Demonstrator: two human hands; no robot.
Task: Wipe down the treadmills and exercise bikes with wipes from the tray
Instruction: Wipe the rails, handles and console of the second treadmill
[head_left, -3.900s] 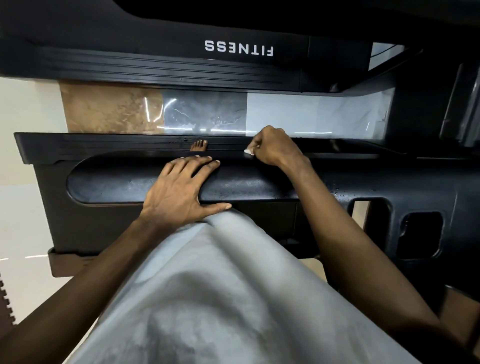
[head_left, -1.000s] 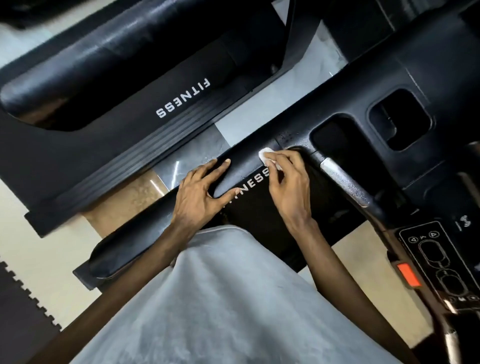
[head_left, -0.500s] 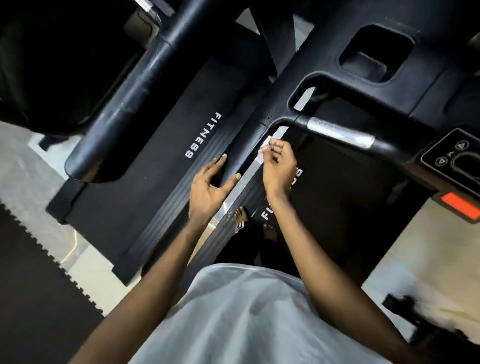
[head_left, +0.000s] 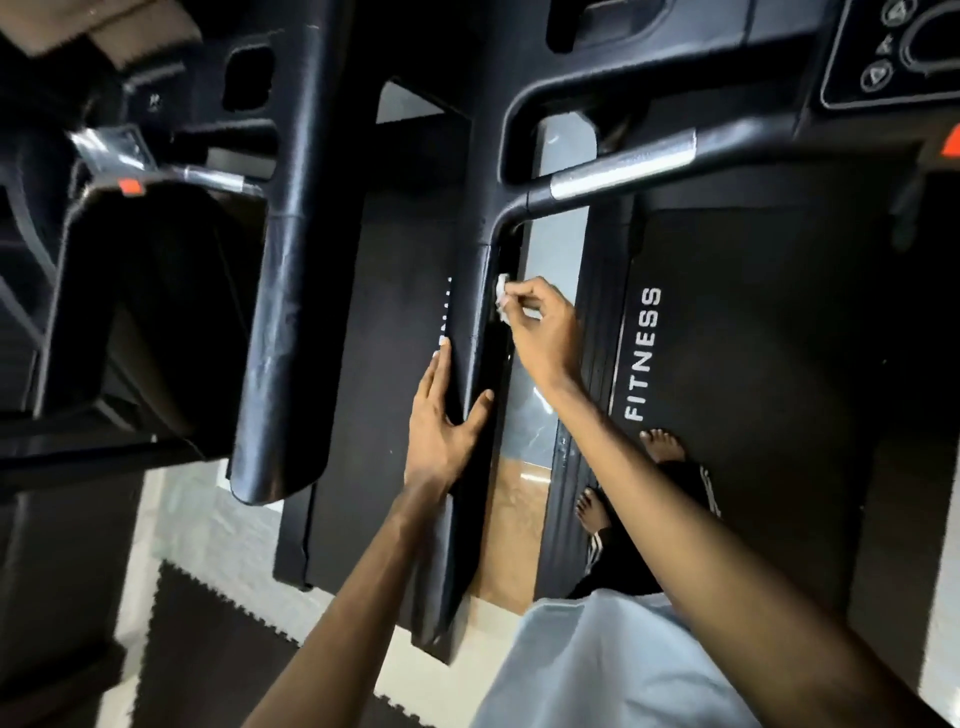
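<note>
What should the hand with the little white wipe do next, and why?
Probably slide the wipe down the black handrail toward the left hand. The right hand pinches it against the rail's side near the bend; most of the rail lies below.

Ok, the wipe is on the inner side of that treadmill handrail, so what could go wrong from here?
The wipe is a small wad pinched by the right hand at its fingertips, so it could slip into the floor gap between the machines. The left hand braces flat on the handrail, and a damp surface might let it slide. The bare feet stand on the belt, which would be risky if it moved.
</note>
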